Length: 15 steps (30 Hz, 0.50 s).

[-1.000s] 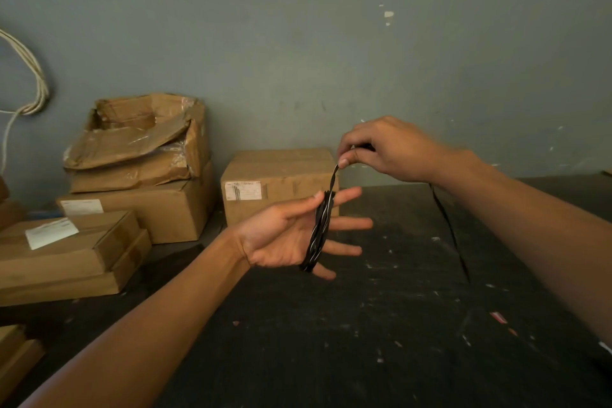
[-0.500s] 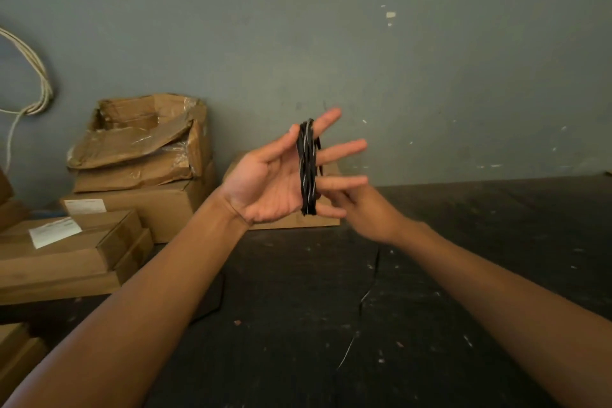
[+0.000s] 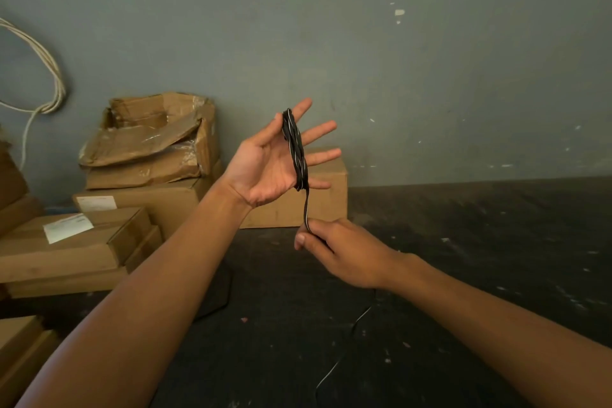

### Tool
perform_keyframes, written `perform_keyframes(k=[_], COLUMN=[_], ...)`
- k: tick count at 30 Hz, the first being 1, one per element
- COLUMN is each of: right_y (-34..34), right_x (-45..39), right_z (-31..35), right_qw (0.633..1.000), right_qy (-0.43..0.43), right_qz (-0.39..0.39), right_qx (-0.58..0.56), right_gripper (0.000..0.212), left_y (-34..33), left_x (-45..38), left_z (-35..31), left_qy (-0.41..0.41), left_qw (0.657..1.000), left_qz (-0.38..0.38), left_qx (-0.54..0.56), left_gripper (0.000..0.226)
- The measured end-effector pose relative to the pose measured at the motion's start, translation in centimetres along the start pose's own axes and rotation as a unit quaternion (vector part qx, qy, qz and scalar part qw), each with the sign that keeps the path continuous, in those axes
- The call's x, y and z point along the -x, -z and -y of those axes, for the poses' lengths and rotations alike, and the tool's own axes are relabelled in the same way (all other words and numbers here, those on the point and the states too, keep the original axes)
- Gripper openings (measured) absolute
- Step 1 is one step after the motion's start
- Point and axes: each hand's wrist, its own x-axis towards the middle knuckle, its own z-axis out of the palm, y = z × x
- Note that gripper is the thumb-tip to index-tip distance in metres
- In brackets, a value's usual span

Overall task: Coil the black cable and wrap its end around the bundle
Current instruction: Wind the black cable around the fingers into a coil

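Black cable (image 3: 295,149) loops around the left hand's (image 3: 265,172) straight, spread fingers; the right hand (image 3: 334,252) pinches the trailing strand below. Slack could let loops slide off.

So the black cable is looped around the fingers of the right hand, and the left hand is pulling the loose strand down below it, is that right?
Not quite: the hands are swapped. The head view shows the black cable looped around the straight fingers of the left hand, while the right hand pinches the loose strand and holds it just below the coil.
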Motion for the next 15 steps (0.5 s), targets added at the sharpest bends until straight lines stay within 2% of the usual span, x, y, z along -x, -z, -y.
perform_keyframes(k=[8, 15], right_y=[4.5, 10.6], right_x=[-0.2, -2.5], right_z=[2.7, 2.4], right_qw=[0.991, 0.982], right_qy=[0.041, 0.016], right_qz=[0.019, -0.021], right_qx=[0.124, 0.188], right_gripper=[0.028, 0.026], left_y=[1.3, 2.1], left_x=[-0.1, 0.6], left_z=[2.4, 5.4], left_qy=[0.027, 0.132], left_qw=[0.995, 0.984], left_qz=[-0.093, -0.079], left_qx=[-0.006, -0.085], left_gripper=[0.049, 0.052])
